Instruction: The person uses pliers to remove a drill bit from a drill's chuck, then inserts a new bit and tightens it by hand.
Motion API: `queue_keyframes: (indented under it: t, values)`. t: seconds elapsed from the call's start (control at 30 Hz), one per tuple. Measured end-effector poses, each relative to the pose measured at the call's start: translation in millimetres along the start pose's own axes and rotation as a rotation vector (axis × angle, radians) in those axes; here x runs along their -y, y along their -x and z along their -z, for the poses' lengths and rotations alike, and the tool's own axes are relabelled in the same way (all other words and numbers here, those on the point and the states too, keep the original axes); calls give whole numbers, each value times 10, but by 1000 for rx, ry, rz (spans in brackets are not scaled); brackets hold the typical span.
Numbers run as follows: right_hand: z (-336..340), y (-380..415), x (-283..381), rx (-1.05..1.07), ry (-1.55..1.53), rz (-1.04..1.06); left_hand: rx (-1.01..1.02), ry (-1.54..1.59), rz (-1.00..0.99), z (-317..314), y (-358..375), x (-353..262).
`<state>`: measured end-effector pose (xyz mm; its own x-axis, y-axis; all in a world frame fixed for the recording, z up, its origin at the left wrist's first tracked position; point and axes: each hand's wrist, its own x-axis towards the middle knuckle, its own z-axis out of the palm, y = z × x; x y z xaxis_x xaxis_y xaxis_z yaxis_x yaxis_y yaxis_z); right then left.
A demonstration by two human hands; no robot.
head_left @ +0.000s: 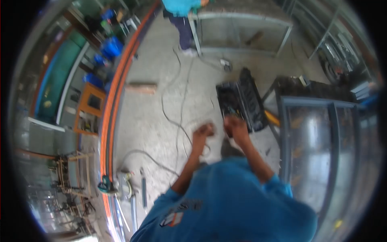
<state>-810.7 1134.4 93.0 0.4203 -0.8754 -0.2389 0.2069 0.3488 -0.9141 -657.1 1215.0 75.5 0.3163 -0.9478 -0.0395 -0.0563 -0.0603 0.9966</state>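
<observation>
Both hands, left hand (203,131) and right hand (235,124), are fisted beside the open black toolbox (241,101); contents too blurred.

- We see our own torso from above, dressed in a bright blue short-sleeved shirt (238,201).
- The sleeves end above the elbow, so both forearms are bare.
- On the chest there is a printed marking (174,219): dark lettering over a small orange and white patch, too blurred for us to read.
- Our left hand (203,131) and right hand (236,125) are bare, with no gloves, and we cannot make out a watch or rings.
</observation>
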Motion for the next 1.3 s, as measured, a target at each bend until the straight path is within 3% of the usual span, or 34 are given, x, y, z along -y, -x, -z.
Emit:
queue_keyframes:
  t: [0.03,0.07,0.13,0.27,0.47,0.53,0.6,0.73,0.93,1.03,1.17,1.3]
  values:
    - [-50,-346,155,1,-96,-49,15,50,-24,195,-283,-17]
    - [-135,-683,372,44,-154,-79,-191,289,148,234,-450,-500]
    - [-276,-1191,708,114,-186,-104,-369,299,118,581,-774,-676]
    - [-535,-2480,1048,194,-129,-130,-651,383,282,1187,-1337,-115]
    - [-815,-4146,881,234,-173,-68,-725,365,456,1776,-2215,896]
    - [-944,-4518,916,185,-264,-80,-653,421,558,2041,-2842,1074]
    - [-1116,-4964,1147,113,-310,-47,-536,296,573,2170,-3708,756]
    - [-1093,-5681,1619,-11,-351,-13,-132,155,296,2358,-5533,137]
    - [-717,-6876,2145,-159,-326,106,75,-8,105,2124,-7743,-752]
    - [-430,-7603,2244,-216,-351,131,99,25,54,1848,-8389,-713]
    - [-232,-8399,2566,-267,-424,130,118,58,289,1514,-8897,-350]
    - [-100,-9106,2778,-250,-394,76,118,44,446,1343,-9145,-373]
